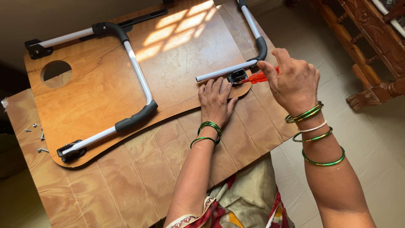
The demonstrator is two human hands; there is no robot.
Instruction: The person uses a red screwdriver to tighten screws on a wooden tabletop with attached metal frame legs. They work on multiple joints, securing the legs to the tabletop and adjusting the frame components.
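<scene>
A wooden lap-table top (101,88) lies upside down on a brown sheet. My left hand (216,101) presses flat on the board's near edge, just below a black hinge bracket (237,77). My right hand (293,82) grips a screwdriver with an orange-red handle (260,77), its tip pointing left into that bracket. A white tube leg with black grips (249,46) runs from the bracket up to the far edge. A second U-shaped leg (133,71) lies folded on the board's left half, with black brackets at both ends.
Several loose screws (38,137) lie on the brown sheet (135,185) left of the board. A round cup hole (56,71) is cut in the board's left end. Carved wooden furniture (371,46) stands at the right on the tiled floor.
</scene>
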